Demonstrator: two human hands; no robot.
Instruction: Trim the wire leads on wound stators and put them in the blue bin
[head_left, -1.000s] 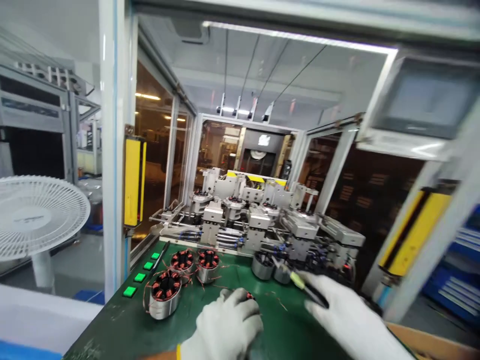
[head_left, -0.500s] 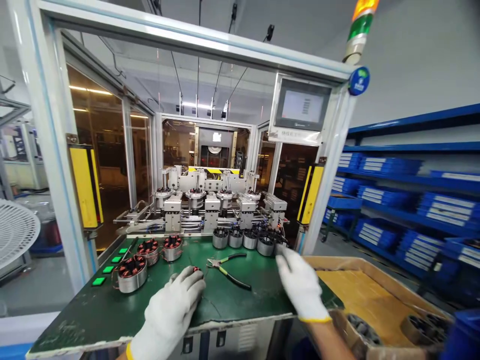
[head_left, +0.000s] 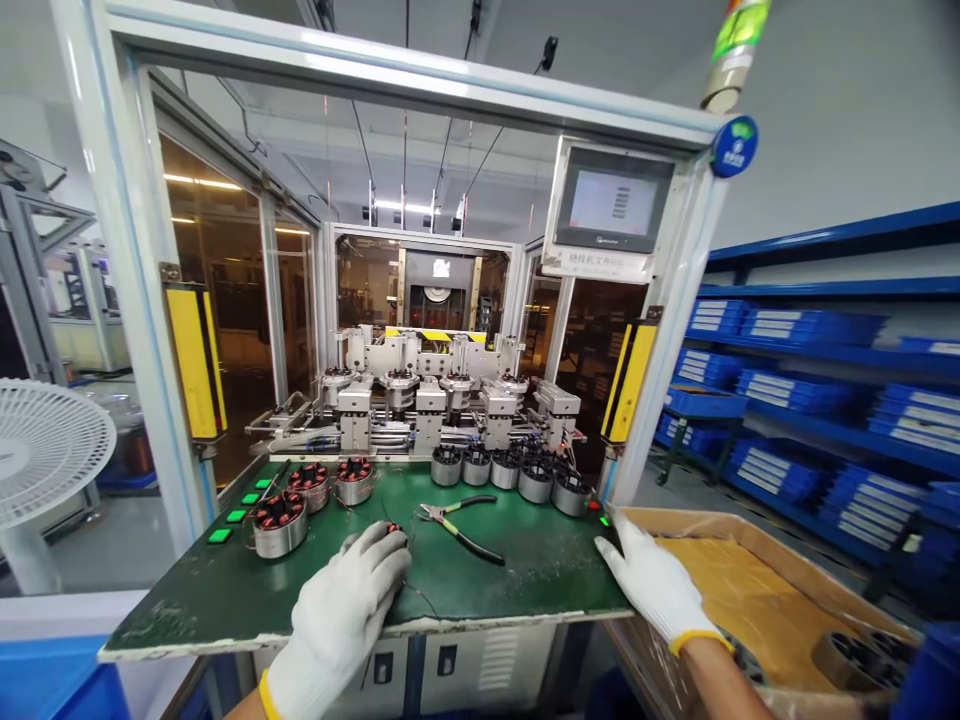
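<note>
A single view is given by a camera worn on the person's head, directed forward and down over the green worktop (head_left: 540,575). The left hand (head_left: 349,600) and right hand (head_left: 651,580) are seen from close above; the machine (head_left: 430,410) is faced nearly head-on beyond, with blue shelving (head_left: 832,288) caught farther off at right.

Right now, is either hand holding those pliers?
No, the pliers lie with handles spread on the green tabletop, apart from both the left hand and the right hand.

Stators (head_left: 280,538), pliers (head_left: 454,529) on green bench (head_left: 540,592)
</note>
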